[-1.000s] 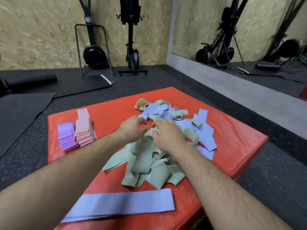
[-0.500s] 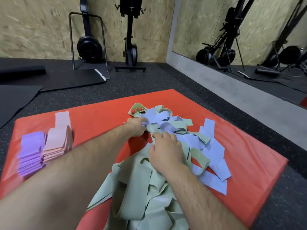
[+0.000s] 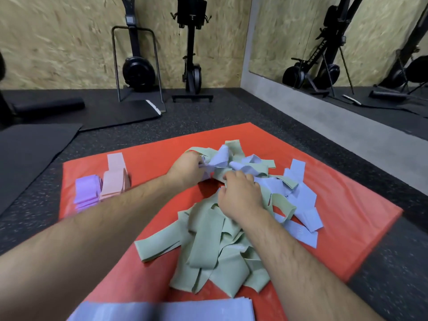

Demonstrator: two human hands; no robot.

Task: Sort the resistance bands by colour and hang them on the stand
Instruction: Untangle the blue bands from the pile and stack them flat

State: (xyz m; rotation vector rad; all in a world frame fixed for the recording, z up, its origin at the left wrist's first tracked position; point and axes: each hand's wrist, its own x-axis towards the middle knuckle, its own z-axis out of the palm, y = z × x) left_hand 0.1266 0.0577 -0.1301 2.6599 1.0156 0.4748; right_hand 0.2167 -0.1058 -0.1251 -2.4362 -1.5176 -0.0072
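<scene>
A tangled heap of green and blue resistance bands (image 3: pixel 252 167) lies on the red mat (image 3: pixel 152 163). My left hand (image 3: pixel 185 167) is shut on a blue band (image 3: pixel 215 162) at the heap's far left side. My right hand (image 3: pixel 240 195) presses down on the heap, fingers curled into green and blue bands. A pile of green bands (image 3: pixel 215 256) lies nearer to me. Flat blue bands (image 3: pixel 166 310) are stacked at the mat's near edge. Neat stacks of purple bands (image 3: pixel 86 189) and pink bands (image 3: pixel 114 181) sit at the left.
More blue bands (image 3: pixel 301 205) spread to the right of the heap. Black gym machines (image 3: pixel 139 66) stand against the wooden wall behind. A mirror (image 3: pixel 347 54) runs along the right wall. Dark rubber floor surrounds the mat, with black mats (image 3: pixel 27 149) at the left.
Both hands have moved farther into the tangled heap. My left hand has closed on a blue band and lifted it a little. The camera view shifted, bringing the flat blue stack back in.
</scene>
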